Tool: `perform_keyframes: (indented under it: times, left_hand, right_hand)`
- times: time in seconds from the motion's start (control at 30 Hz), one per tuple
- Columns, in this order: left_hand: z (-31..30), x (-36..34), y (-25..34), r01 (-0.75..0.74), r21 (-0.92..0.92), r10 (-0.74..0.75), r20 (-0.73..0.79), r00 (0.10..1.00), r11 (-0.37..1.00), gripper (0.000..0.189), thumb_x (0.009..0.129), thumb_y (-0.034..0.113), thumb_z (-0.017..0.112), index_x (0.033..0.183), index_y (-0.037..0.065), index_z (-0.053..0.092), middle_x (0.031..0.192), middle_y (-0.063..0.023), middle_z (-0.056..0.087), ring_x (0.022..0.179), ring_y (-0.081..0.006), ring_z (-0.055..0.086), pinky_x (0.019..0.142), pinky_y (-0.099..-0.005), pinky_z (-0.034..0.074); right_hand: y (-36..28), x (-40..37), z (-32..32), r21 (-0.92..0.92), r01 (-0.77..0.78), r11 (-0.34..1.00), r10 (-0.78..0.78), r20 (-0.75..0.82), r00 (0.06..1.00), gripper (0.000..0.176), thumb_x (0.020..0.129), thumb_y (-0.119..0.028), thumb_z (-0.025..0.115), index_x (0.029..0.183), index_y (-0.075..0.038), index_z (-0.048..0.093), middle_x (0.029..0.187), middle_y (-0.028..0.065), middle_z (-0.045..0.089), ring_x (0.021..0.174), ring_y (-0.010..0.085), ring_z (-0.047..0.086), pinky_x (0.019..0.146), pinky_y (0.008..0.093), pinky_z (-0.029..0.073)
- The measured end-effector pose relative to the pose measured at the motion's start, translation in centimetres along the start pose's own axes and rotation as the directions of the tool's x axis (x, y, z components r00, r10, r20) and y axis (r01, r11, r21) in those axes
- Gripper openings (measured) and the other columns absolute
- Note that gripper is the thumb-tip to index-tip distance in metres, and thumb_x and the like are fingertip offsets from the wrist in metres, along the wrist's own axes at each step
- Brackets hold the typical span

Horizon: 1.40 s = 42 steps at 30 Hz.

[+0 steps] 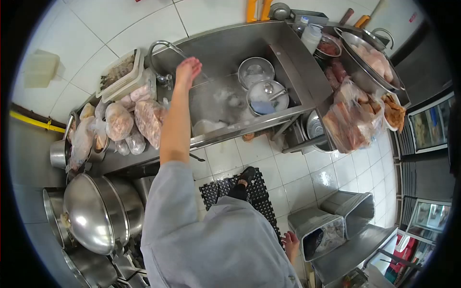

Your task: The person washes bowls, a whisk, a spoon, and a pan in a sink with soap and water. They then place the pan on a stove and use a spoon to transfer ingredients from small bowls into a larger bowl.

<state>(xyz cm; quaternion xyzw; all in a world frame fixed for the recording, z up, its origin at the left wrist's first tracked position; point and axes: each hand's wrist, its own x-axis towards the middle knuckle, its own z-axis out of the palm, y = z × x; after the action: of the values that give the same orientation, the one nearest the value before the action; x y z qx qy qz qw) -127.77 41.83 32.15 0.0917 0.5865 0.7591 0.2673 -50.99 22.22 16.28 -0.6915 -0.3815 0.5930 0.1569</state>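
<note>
My left hand (188,71) reaches over the sink (221,103), just by the end of the curved faucet (161,48). Its fingers are loosely bent and nothing shows in them. Foamy water covers part of the sink floor. Two metal bowls stand in the sink to the right: a rear bowl (256,67), and a front bowl (257,91) holding suds, a ladle (277,94) and a blue cloth (263,107). A pale container (204,126) lies at the sink's front. My right hand (291,244) hangs low at my side, fingers slightly apart, near a grey bin (307,230).
Bagged meat (150,119) and a white basket (120,77) crowd the left counter. More bagged meat (353,117) and a large metal pan (355,41) stand at the right. Big metal pots (91,211) sit lower left. A black rubber mat (261,187) covers the floor.
</note>
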Motion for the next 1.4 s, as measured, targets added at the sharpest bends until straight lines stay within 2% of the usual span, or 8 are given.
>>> perform_keyframes:
  times: [0.27, 0.4, 0.87, 0.97, 1.03, 1.1, 1.17, 1.4]
  left_hand:
    - [-3.7, 5.0, -0.6, 0.152, -0.133, -0.092, 0.377, 0.922, 0.980, 0.028, 0.092, 0.022, 0.058, 0.107, -0.001, 0.056, 0.095, -0.0107, 0.064, 0.087, -0.0226, 0.063, 0.081, -0.0329, 0.054]
    - [-7.7, 3.4, -7.2, 0.293, -0.374, -0.393, -0.224, 0.892, 0.880, 0.058, 0.091, 0.024, 0.058, 0.131, -0.007, 0.030, 0.126, -0.0223, 0.041, 0.104, -0.0341, 0.055, 0.089, -0.0411, 0.051]
    - [-9.4, -1.6, -5.4, -0.108, -0.583, -0.153, -0.380, 0.912, 0.805, 0.023, 0.091, 0.008, 0.052, 0.110, -0.005, 0.050, 0.109, -0.0153, 0.061, 0.105, -0.0297, 0.059, 0.090, -0.0377, 0.052]
    - [-9.5, -3.1, -6.6, -0.012, -0.421, -0.149, -0.347, 0.926, 0.907, 0.024, 0.091, 0.010, 0.053, 0.113, 0.001, 0.050, 0.110, -0.0126, 0.061, 0.104, -0.0287, 0.060, 0.088, -0.0384, 0.052]
    - [-9.5, -2.1, -10.7, 0.059, 0.426, 0.008, -0.154, 0.988, 0.903, 0.022, 0.084, 0.012, 0.059, 0.104, 0.004, 0.059, 0.103, -0.0120, 0.064, 0.097, -0.0279, 0.063, 0.084, -0.0358, 0.051]
    - [-8.7, -2.1, -13.9, -0.065, 0.986, -0.182, 0.093, 0.979, 0.153, 0.024, 0.077, 0.016, 0.060, 0.094, 0.001, 0.065, 0.101, -0.0177, 0.065, 0.096, -0.0333, 0.063, 0.085, -0.0391, 0.050]
    - [-9.1, -2.5, -17.0, -0.248, 0.943, -0.516, 0.102, 0.851, -0.222, 0.032, 0.079, 0.016, 0.055, 0.106, 0.003, 0.066, 0.113, -0.0213, 0.061, 0.106, -0.0347, 0.059, 0.091, -0.0427, 0.046]
    - [-9.1, -2.5, -17.4, -0.238, 0.953, -0.611, 0.076, 0.788, -0.189, 0.037, 0.088, 0.022, 0.051, 0.120, 0.004, 0.057, 0.119, -0.0215, 0.058, 0.114, -0.0351, 0.054, 0.095, -0.0441, 0.043]
  right_hand:
    - [-3.1, 2.7, 0.0, -0.103, -0.158, 0.982, 0.158, -0.013, 0.987, 0.029, 0.093, -0.021, 0.054, 0.112, 0.000, 0.058, 0.089, 0.0093, 0.067, 0.069, 0.0177, 0.066, 0.056, 0.0281, 0.050]
    - [-5.6, 6.0, -0.4, -0.128, -0.115, 0.985, 0.115, -0.002, 0.993, 0.025, 0.091, -0.017, 0.055, 0.108, 0.000, 0.060, 0.083, 0.0068, 0.065, 0.063, 0.0135, 0.063, 0.050, 0.0238, 0.046]
    - [-7.8, 7.6, -1.0, -0.104, -0.110, 0.989, 0.111, 0.001, 0.994, 0.025, 0.092, -0.022, 0.055, 0.107, -0.003, 0.060, 0.082, 0.0046, 0.065, 0.059, 0.0122, 0.060, 0.049, 0.0237, 0.044]
    - [-5.6, 6.2, -1.1, -0.121, -0.224, 0.967, 0.222, -0.033, 0.975, 0.024, 0.092, -0.021, 0.054, 0.108, -0.003, 0.060, 0.085, 0.0061, 0.066, 0.062, 0.0140, 0.063, 0.050, 0.0254, 0.046]
    - [-5.3, 5.0, -0.3, -0.184, -0.231, 0.955, 0.230, -0.027, 0.973, 0.024, 0.092, -0.021, 0.054, 0.108, -0.004, 0.060, 0.087, 0.0070, 0.067, 0.064, 0.0153, 0.065, 0.050, 0.0262, 0.047]
    - [-5.8, 4.3, 0.5, -0.218, -0.228, 0.949, 0.234, 0.002, 0.972, 0.023, 0.092, -0.019, 0.054, 0.108, -0.004, 0.060, 0.086, 0.0072, 0.067, 0.064, 0.0153, 0.065, 0.050, 0.0259, 0.047]
    - [-6.3, 4.2, 1.1, -0.218, -0.222, 0.950, 0.231, 0.018, 0.973, 0.023, 0.092, -0.019, 0.054, 0.108, -0.004, 0.061, 0.086, 0.0073, 0.067, 0.064, 0.0153, 0.065, 0.050, 0.0256, 0.047]
    - [-11.4, 5.6, 2.1, -0.255, 0.179, 0.950, -0.183, 0.012, 0.983, 0.024, 0.089, -0.018, 0.058, 0.104, 0.000, 0.062, 0.083, 0.0077, 0.068, 0.066, 0.0157, 0.064, 0.055, 0.0264, 0.048]
